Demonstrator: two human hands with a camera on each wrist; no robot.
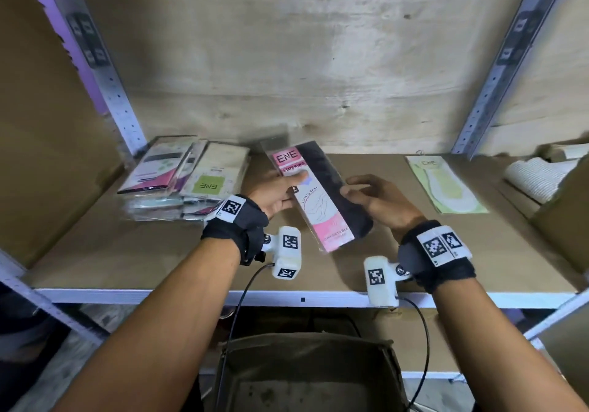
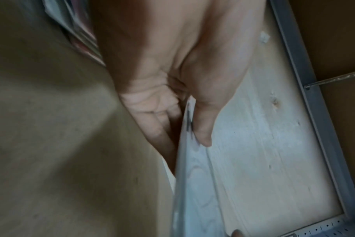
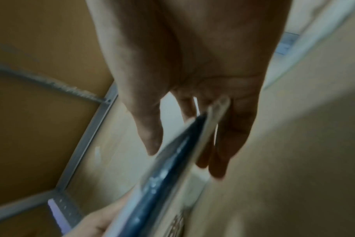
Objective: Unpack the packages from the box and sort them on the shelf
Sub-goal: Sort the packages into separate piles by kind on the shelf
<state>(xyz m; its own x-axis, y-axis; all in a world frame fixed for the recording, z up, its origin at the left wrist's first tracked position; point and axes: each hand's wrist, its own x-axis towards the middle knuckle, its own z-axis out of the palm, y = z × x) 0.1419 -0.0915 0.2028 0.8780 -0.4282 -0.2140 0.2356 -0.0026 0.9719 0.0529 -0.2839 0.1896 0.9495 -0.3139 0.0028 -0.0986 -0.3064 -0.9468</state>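
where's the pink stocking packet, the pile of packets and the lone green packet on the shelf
pink stocking packet (image 1: 314, 193), head view, on its white middle panel.
pile of packets (image 1: 208, 177), head view, on the top packet with the green label.
green packet (image 1: 446, 185), head view, on its pale middle.

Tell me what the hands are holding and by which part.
Both hold one pink stocking packet above the shelf. The left hand pinches its left long edge, thumb on top; the right hand grips its right long edge.
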